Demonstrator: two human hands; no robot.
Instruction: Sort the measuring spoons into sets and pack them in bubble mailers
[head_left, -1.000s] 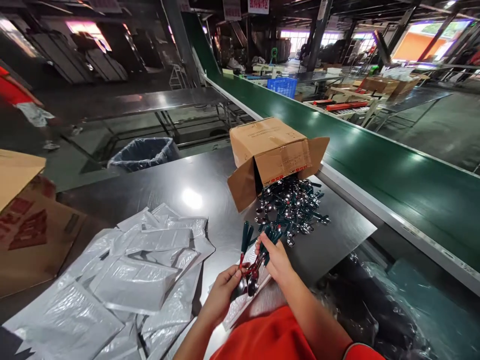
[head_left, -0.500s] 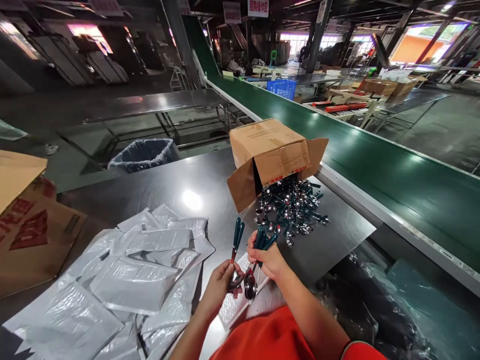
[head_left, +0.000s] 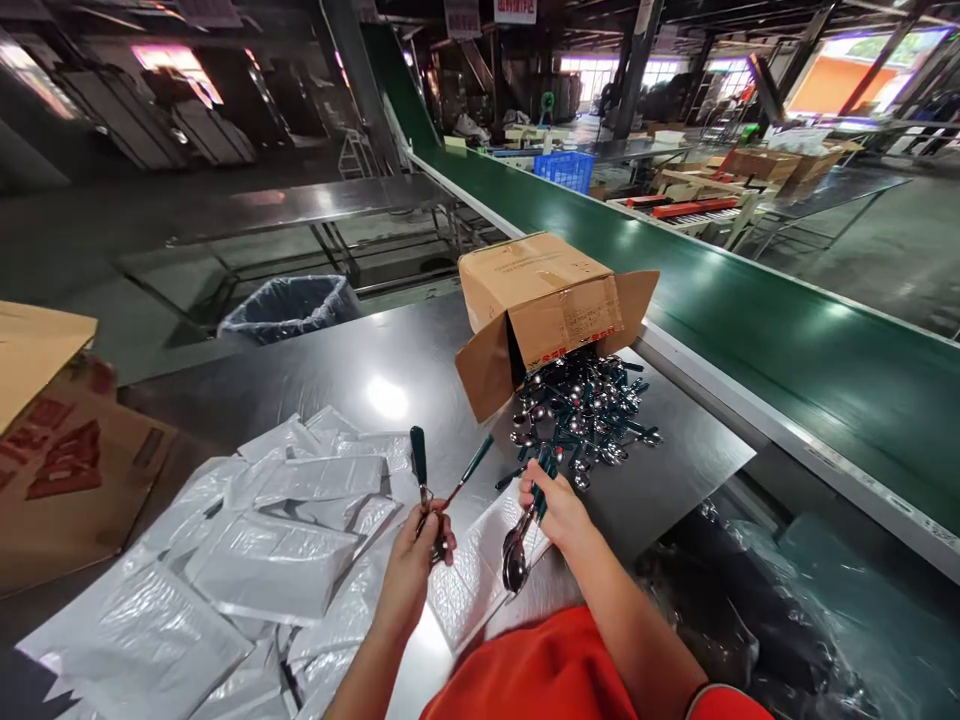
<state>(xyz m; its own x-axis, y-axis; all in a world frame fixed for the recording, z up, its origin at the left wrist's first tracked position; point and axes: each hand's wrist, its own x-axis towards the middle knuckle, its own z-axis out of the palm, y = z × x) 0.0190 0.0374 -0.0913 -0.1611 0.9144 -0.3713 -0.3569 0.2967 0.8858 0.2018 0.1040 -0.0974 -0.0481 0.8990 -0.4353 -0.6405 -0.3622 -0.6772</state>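
Note:
My left hand [head_left: 421, 542] is closed around the bowl ends of spoons [head_left: 418, 455], and two dark green handles stick up, splayed apart. In my right hand [head_left: 556, 508] several spoons [head_left: 514, 558] are gripped by their green handles, with the shiny bowls hanging down. Beneath and between both hands lies a white bubble mailer [head_left: 469, 578] on the metal table [head_left: 337, 375]. Just beyond my right hand spreads a heap of green-handled spoons [head_left: 581, 405], spilling from a tipped cardboard box [head_left: 536, 275] with its flaps open.
A pile of white padded mailers [head_left: 277, 555] covers the table's left part. Further left stands another cardboard box [head_left: 75, 480]. A lined bin [head_left: 289, 305] is past the far edge. The green conveyor belt [head_left: 675, 270] runs along the right, with plastic-wrapped goods [head_left: 750, 600] below.
My left hand has moved left, away from my right, and its spoon handles have spread apart. The right hand has shifted slightly right with its spoons.

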